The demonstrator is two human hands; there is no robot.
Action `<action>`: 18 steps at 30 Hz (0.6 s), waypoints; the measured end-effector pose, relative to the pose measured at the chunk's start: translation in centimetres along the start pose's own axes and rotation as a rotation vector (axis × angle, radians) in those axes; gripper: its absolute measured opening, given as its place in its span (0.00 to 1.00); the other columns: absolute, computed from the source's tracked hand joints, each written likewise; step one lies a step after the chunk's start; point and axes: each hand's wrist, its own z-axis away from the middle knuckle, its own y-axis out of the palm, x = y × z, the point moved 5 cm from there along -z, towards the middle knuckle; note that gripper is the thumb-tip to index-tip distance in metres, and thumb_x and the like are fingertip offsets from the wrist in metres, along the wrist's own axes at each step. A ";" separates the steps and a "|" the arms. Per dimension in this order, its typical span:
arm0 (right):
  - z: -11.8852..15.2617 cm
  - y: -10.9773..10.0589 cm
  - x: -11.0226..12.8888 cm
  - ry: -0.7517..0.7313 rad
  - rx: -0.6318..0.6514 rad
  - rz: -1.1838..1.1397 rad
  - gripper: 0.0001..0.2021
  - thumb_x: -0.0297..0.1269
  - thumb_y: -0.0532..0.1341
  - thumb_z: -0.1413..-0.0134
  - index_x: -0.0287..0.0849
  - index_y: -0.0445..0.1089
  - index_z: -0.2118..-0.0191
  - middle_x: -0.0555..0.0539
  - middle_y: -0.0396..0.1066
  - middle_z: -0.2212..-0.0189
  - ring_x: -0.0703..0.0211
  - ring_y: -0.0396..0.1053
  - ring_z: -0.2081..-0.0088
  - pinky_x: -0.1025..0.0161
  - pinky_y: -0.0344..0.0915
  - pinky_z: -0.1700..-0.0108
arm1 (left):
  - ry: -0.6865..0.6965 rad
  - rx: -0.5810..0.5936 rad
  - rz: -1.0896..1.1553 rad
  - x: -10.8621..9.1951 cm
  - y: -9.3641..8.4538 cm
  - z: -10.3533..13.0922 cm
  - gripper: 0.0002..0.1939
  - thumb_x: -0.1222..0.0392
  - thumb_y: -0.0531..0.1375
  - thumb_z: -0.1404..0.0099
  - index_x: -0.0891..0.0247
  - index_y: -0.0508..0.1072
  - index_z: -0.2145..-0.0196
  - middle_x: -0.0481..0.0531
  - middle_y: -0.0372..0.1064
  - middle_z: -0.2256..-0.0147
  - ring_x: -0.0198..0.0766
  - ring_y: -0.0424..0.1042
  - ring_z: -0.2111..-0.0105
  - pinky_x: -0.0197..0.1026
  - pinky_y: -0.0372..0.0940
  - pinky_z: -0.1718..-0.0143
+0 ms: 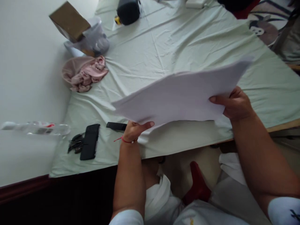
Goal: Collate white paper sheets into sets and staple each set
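Note:
Both of my hands hold a large white sheet of paper (180,93) in the air above the near edge of a bed covered with a pale green sheet (187,40). My left hand (134,129), with a red string on its wrist, grips the paper's near left edge. My right hand (235,103) grips the paper's right edge, thumb on top. The paper is blurred and tilts up toward the right.
On the bed's left side lie a black phone (90,141), dark keys (75,143), a small black object (116,126) and a pink cloth (83,74). A cardboard box (69,21) sits on a clear plastic container (95,39). A plastic bottle (37,128) lies at left. A black bag (128,11) is farther back.

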 end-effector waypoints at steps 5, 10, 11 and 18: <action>0.0 0.2 0.1 0.028 0.077 0.152 0.21 0.34 0.80 0.65 0.44 0.80 0.60 0.48 0.81 0.56 0.53 0.76 0.54 0.54 0.75 0.47 | 0.017 -0.077 -0.017 -0.5 -0.4 -0.1 0.29 0.54 0.79 0.58 0.61 0.81 0.57 0.54 0.78 0.61 0.50 0.78 0.59 0.55 0.77 0.52; -0.1 0.5 -0.3 -0.014 0.026 0.202 0.22 0.36 0.82 0.67 0.43 0.79 0.61 0.47 0.80 0.56 0.51 0.75 0.52 0.52 0.75 0.46 | 0.051 -0.107 0.000 -0.9 -0.7 0.0 0.32 0.55 0.80 0.61 0.61 0.79 0.56 0.53 0.77 0.60 0.47 0.77 0.60 0.51 0.76 0.54; -0.1 0.7 -0.3 -0.032 0.020 0.205 0.22 0.37 0.81 0.66 0.42 0.79 0.61 0.47 0.79 0.56 0.51 0.75 0.52 0.52 0.75 0.46 | 0.072 -0.129 0.019 -1.1 -1.0 0.1 0.32 0.54 0.80 0.61 0.60 0.79 0.57 0.53 0.77 0.60 0.47 0.77 0.59 0.50 0.77 0.54; -0.1 1.9 -1.0 0.018 0.117 0.314 0.18 0.38 0.81 0.64 0.47 0.80 0.63 0.49 0.79 0.60 0.51 0.76 0.55 0.54 0.77 0.49 | 0.025 -0.102 -0.089 -0.6 -2.1 -0.3 0.30 0.56 0.79 0.60 0.60 0.78 0.58 0.52 0.77 0.62 0.48 0.77 0.57 0.51 0.75 0.51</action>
